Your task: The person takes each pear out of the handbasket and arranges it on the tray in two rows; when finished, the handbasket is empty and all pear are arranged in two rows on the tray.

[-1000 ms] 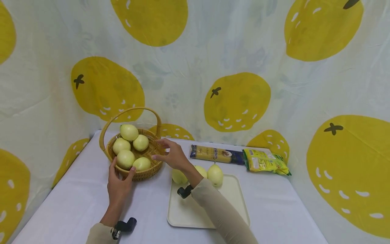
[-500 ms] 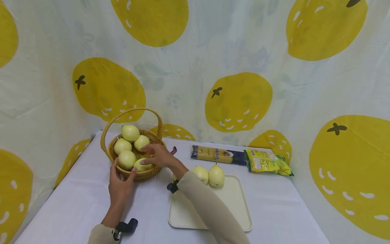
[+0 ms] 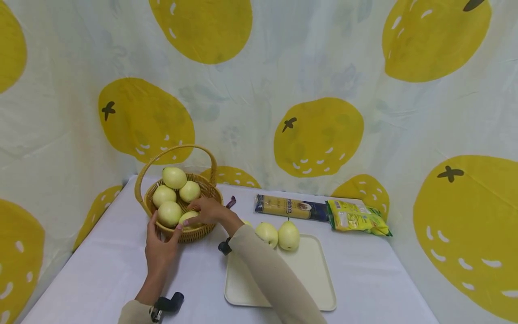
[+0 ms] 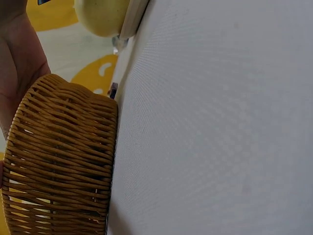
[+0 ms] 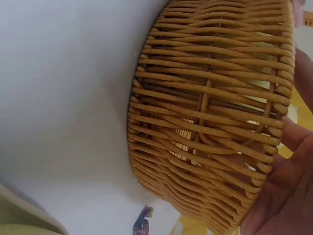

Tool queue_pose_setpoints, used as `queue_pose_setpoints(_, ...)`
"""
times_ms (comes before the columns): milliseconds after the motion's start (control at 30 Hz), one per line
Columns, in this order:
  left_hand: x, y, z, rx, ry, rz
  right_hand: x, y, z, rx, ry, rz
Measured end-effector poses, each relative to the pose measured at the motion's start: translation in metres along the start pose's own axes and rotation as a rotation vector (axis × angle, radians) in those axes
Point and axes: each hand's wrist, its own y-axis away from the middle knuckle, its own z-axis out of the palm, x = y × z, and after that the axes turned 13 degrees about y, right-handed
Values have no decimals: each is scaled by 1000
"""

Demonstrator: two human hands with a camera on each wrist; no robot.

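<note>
In the head view a wicker basket (image 3: pixel 198 233) with a tall hoop handle stands at the left and bears several pale yellow-green pears (image 3: pixel 169 213). My left hand (image 3: pixel 159 249) holds the basket's front rim, thumb and fingers spread along it. Over the right rim reaches my right hand (image 3: pixel 212 212), its fingers and thumb around the front-right pear (image 3: pixel 188 218), which they partly hide. The left wrist view has the basket's woven side (image 4: pixel 63 156) and my right hand (image 4: pixel 22 63) above its rim. The right wrist view shows the weave (image 5: pixel 210 103) beside my right palm (image 5: pixel 288 196).
A cream tray (image 3: pixel 283 283) with pears (image 3: pixel 289 236) at its back edge lies right of the basket, partly under the right sleeve. Behind stand a long pasta-like packet (image 3: pixel 289 208) and a yellow-green bag (image 3: pixel 358 218). A small purple wrapper (image 3: pixel 231 202) lies by the basket.
My right hand has moved left from the basket's right rim, then down onto the front-right pear. My left hand has stayed on the front rim.
</note>
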Motion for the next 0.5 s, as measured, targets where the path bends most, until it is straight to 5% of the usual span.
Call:
queue_pose_setpoints(267, -1, 0, 0, 2, -7, -9, -2, -4, 2, -9, 57, 8)
queue_pose_setpoints(500, -1, -1, 0, -4, 0, -2, -2, -8, 8, 62, 11, 115)
